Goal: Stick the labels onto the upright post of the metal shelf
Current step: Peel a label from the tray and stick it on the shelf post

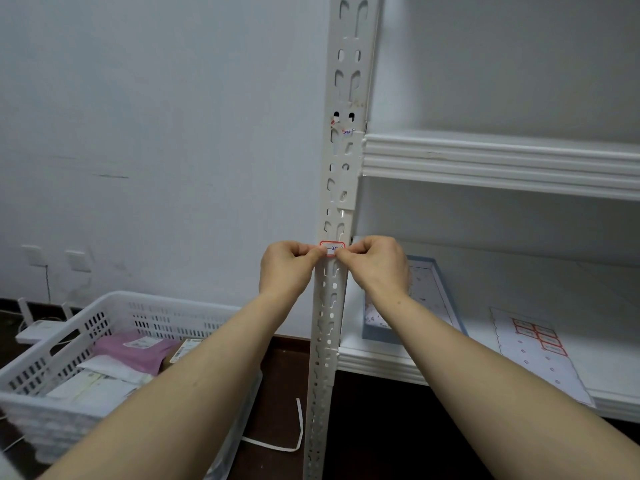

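Head cam, the only view here: both hands are up at the upright post (343, 150) of the white metal shelf, working the same label (332, 249). It's a small white sticker with a red border and some blue handwriting I can't read. It sits flat against the front of the post, just below a pair of slots. The left hand (285, 268) has its fingers curled in tight and pinches the label's left end, thumb on the face of it. The right hand (375, 263) does the same on the right end, fingers bunched, fingertips touching the sticker's lower right corner. So both grips are narrow, closed on the label.

On the lower shelf board (381, 358), to the right, lies a label sheet (533, 344) with a few red-bordered stickers on it, next to a shallow blue-edged box (381, 332). Down left on the floor there's a white plastic crate (114, 306) with packets inside.
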Tool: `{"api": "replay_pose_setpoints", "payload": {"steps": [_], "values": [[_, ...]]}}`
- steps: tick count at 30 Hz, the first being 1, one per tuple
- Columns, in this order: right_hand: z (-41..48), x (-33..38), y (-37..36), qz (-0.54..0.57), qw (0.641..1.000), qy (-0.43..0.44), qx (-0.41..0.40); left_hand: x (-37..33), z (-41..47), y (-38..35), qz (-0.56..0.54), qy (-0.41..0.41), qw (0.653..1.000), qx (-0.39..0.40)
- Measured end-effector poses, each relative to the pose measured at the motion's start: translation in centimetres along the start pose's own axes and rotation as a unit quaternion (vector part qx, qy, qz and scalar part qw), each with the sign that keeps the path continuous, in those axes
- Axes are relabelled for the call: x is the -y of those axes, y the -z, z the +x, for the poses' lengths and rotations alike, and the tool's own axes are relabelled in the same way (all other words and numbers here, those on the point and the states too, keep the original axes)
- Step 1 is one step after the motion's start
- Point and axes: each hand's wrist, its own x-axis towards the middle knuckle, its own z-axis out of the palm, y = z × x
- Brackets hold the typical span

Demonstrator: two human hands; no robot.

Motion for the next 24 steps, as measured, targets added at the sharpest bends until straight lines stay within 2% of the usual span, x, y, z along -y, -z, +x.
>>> {"api": "replay_pose_setpoints", "payload": {"steps": [8,13,15,18,20,24], "values": [[0.3,-0.9,0.9,-0.023,1.0,0.008,0.012,0.2,0.5,0.1,0.075,-0.028,0.997,0.006],[0.6,-1.8,1.1,0.082,0.993,0.048,0.072,0.2,1.0,1.3,0.158,-0.041,0.986,-0.024],[0.6,-1.6,0.9,0.135,0.983,0.063,0.109,0.2,1.3,1.5,0.097,-0.051,0.994,-0.004],[0.7,-1.2,0.7,0.198,0.967,0.073,0.144,-0.3,1.1,1.1,-0.049,-0.046,0.993,0.101],[0.8,-1.1,0.5,0.214,0.961,0.092,0.152,-0.6,1.0,0.8,-0.086,-0.061,0.981,0.161],[1.1,-1.2,0.4,0.224,0.956,0.116,0.151,-0.3,1.5,0.8,-0.117,-0.071,0.979,0.148]]}}
